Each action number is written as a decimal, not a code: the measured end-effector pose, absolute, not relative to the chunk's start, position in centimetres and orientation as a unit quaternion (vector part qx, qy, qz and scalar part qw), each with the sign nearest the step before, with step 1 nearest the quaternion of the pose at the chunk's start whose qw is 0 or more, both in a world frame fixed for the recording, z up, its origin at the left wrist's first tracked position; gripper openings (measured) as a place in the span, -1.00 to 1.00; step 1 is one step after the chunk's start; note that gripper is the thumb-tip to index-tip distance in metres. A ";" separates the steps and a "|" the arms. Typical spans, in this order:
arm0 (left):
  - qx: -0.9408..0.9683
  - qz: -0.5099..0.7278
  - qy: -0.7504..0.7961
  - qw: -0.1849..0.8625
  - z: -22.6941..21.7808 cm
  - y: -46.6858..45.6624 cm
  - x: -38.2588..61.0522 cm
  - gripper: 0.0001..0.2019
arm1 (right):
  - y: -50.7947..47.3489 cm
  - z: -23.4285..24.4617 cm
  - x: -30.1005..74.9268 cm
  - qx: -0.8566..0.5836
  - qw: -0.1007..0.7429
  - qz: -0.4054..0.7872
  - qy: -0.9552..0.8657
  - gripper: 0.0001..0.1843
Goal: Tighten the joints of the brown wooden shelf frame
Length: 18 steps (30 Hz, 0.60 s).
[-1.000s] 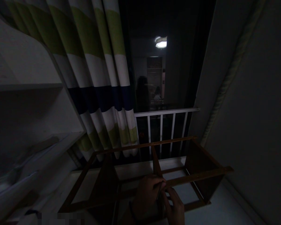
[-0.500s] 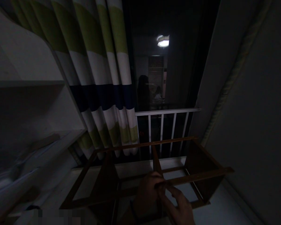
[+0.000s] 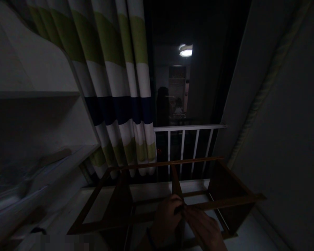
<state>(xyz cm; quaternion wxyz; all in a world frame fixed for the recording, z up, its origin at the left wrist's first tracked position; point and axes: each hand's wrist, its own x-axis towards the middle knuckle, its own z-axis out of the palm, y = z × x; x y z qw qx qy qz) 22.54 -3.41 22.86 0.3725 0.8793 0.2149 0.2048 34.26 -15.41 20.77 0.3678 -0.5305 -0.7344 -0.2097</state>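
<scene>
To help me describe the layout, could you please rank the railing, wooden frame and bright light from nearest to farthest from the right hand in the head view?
1. Wooden frame: right at the right hand.
2. Railing: beyond the frame, higher in view.
3. Bright light: above the railing, near the top.

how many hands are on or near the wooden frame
2: the left hand is at the near side of the wooden frame, and the right hand is just right of it. More could be lost in the dark.
</scene>
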 end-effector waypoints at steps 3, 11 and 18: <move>0.881 0.198 0.217 0.371 23.3 -3.7 22.5 -0.80 | -15.5 20.2 34.4 -0.522 0.423 -0.184 -0.717 -0.54; 0.872 0.202 0.227 0.384 23.4 -3.8 22.7 -0.84 | -15.7 18.1 34.8 -0.551 0.512 -0.148 -0.642 -0.57; 0.877 0.165 0.234 0.387 23.9 -3.8 22.4 -0.82 | -15.1 17.1 34.6 -0.538 0.572 -0.149 -0.601 -0.68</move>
